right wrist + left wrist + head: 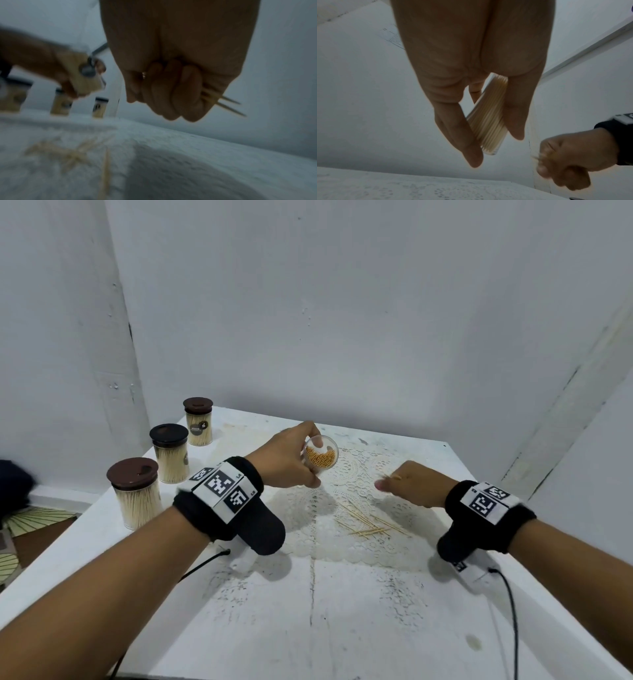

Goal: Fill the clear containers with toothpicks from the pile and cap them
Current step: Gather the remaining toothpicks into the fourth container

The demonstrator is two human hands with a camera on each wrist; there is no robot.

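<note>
White tabletop (342, 594) is being shown in the head view, bounded by walls at twelve and three o'clock, with bare surface lying toward six o'clock. Three capped containers (170, 453) are standing along the edge at nine o'clock. A few loose toothpicks (368, 523) are lying on the lace mat (356, 474) between the hands. An uncapped clear container (321, 455), partly filled, is being gripped by the left hand (291, 460) above the mat, mouth tilted toward the camera. Toothpicks are being held in the curled right hand (407, 484) at three o'clock.

From the left wrist, the container (488, 116) is being clamped between thumb and fingers.

From the right wrist, toothpick tips (226, 104) are sticking out of the closed fist (175, 89).
</note>
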